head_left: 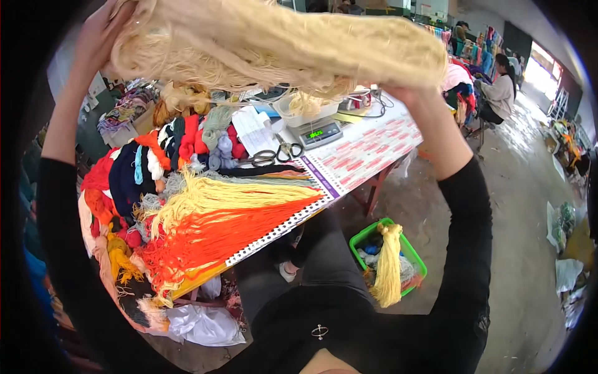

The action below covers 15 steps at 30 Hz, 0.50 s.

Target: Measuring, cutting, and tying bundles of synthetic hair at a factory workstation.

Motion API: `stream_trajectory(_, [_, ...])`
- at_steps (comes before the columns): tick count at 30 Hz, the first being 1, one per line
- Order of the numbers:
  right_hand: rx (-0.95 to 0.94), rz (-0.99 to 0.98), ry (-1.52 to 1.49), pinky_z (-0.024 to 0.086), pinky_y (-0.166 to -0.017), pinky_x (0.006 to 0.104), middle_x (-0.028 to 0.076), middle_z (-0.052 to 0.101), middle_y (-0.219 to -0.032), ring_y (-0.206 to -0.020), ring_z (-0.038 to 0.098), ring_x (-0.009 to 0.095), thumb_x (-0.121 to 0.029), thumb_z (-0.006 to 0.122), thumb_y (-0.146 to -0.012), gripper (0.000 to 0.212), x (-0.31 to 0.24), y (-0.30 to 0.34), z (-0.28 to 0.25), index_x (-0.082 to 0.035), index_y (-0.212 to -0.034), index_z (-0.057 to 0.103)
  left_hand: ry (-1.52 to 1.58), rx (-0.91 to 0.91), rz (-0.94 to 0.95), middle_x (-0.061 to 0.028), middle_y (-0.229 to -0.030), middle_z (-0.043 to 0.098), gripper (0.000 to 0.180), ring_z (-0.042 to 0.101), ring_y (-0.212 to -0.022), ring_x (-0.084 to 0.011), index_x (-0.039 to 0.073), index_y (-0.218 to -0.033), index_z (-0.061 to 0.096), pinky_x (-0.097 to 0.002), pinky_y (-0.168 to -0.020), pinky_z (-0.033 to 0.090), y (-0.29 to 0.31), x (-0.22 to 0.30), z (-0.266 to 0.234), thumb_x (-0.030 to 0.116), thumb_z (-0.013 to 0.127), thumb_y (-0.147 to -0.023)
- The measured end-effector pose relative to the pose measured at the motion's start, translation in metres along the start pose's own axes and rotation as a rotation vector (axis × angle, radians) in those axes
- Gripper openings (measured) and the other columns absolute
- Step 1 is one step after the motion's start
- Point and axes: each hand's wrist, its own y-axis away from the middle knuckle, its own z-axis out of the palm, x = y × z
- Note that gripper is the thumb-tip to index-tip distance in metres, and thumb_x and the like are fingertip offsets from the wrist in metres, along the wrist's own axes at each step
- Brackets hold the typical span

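A thick skein of cream yarn (280, 47) is stretched across the top of the view, raised above the table and blurred by motion. At its left end, my left hand (103, 34) grips the loop, with its fingers partly cut off by the top edge. My right hand (411, 96) holds up the other end, where the yarn hides its fingers. Below, pale yellow yarn (224, 196) and orange yarn (230, 230) fan out from a white strip with holes (274, 230) along the table edge.
Two pairs of scissors (289, 151) lie beside a digital scale (317, 134) bearing a white tray (289, 117). Coloured skeins (131, 171) heap up at the left. A green basket (417, 258) with a yellow skein (389, 262) stands on the floor. Another person (500, 93) sits far right.
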Motion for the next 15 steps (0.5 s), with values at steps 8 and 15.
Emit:
stream_trajectory(8, [-0.038, 0.27, 1.737, 0.048, -0.065, 0.0266, 0.004, 0.063, -0.074, -0.073, 0.059, 0.011, -0.018, 0.058, -0.086, 0.02, 0.067, 0.027, 0.08, 0.001, -0.088, 0.064, 0.297, 0.573, 0.057, -0.0144, -0.096, 0.064, 0.025, 0.06, -0.088, -0.0203, -0.002, -0.101, 0.058, -0.0293, -0.078, 0.045, -0.073, 0.086, 0.012, 0.016, 0.046, -0.089])
stream_trajectory(15, [-0.219, 0.616, 0.461, 0.05, -0.064, 0.0284, 0.007, 0.063, -0.072, -0.066, 0.061, 0.014, -0.026, 0.051, -0.093, 0.028, 0.159, 0.017, 0.162, -0.004, -0.077, 0.057, -0.03, 0.292, 0.444, -0.0105, -0.081, 0.061, 0.017, 0.059, -0.077, -0.0341, 0.01, -0.091, 0.053, -0.0407, -0.062, 0.047, -0.074, 0.166, -0.005, 0.024, 0.056, -0.083])
